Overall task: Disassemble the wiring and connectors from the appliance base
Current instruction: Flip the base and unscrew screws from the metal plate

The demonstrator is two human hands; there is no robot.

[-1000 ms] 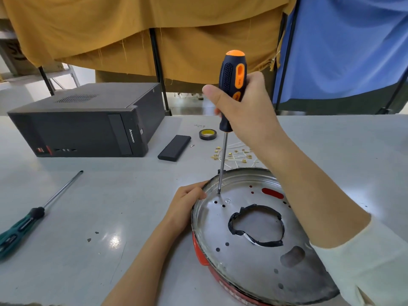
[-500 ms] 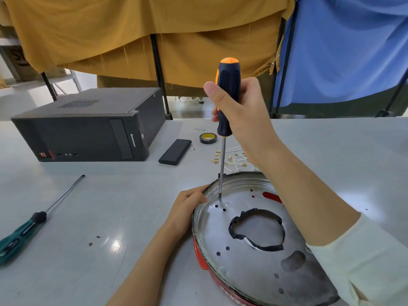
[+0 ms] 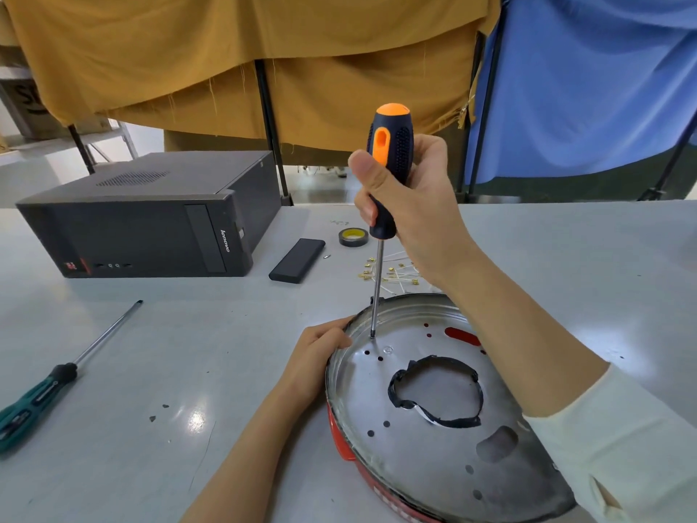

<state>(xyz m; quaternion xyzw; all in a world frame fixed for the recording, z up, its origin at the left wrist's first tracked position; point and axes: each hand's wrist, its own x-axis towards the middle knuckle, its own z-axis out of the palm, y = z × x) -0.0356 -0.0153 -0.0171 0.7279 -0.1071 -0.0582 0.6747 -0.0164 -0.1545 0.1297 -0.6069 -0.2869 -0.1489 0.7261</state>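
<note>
The round appliance base (image 3: pixel 433 454) lies upside down at the lower right, a shiny metal plate with small holes, a red rim and a black-edged cut-out in its middle. My left hand (image 3: pixel 320 352) grips its left rim. My right hand (image 3: pixel 411 198) holds an orange-and-black screwdriver (image 3: pixel 388 171) upright, thumb against the handle. The screwdriver's tip rests on the plate near the left rim, close to my left fingers. Behind the base lie several loose white wires with brass connectors (image 3: pixel 392 273).
A black computer case (image 3: pixel 151 220) stands at the back left. A black flat box (image 3: pixel 298 260) and a roll of tape (image 3: pixel 353 236) lie beyond the base. A green-handled screwdriver (image 3: pixel 56 375) lies at the left on the grey table (image 3: pixel 169 371).
The orange handle has turned in my right hand, its orange inlay now facing me. The tip stays on the same spot of the plate. My left hand has not moved.
</note>
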